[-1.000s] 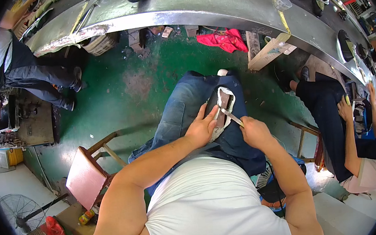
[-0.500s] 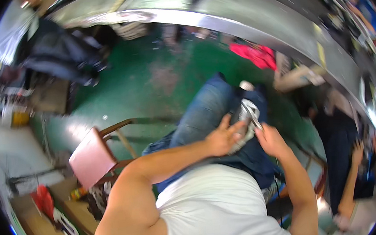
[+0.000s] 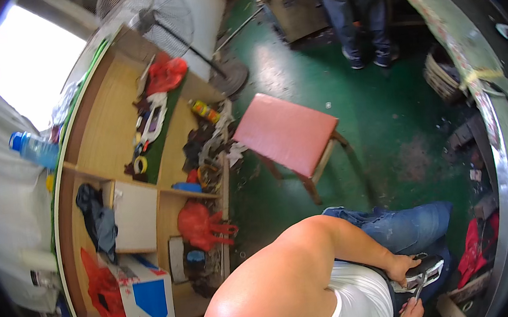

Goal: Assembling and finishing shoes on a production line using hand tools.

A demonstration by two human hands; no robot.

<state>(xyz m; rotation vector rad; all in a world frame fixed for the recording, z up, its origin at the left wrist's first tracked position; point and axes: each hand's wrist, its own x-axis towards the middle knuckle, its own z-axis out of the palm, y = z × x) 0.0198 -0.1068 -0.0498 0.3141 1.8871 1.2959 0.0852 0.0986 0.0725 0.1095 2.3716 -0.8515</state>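
Note:
On my lap, over blue jeans (image 3: pixel 407 229), lies a dark shoe (image 3: pixel 428 263) with a white rim, near the lower right. My left hand (image 3: pixel 402 266) is closed on the shoe's near side, thumb and fingers against it. My right hand (image 3: pixel 411 313), just below, is closed round the end of a slim silvery metal hand tool (image 3: pixel 422 286). The tool's far end reaches the shoe; its exact kind is too small to tell. Part of my right hand is cut off by the lower edge of the picture.
A pink-topped stool (image 3: pixel 288 132) stands ahead. On the left, wooden shelving (image 3: pixel 100 112) holds red bags, a carton (image 3: pixel 149 303) and clutter. Beyond it are a standing fan (image 3: pixel 225 79) and a person's legs (image 3: pixel 353 14). A metal-edged bench (image 3: pixel 499 153) runs along the right, near red cloth (image 3: pixel 472 253).
The head view has swung left, bringing the shelving and stool into fuller sight and shifting my hands to the lower right. Both hands remain at the shoe, the tool still in the right.

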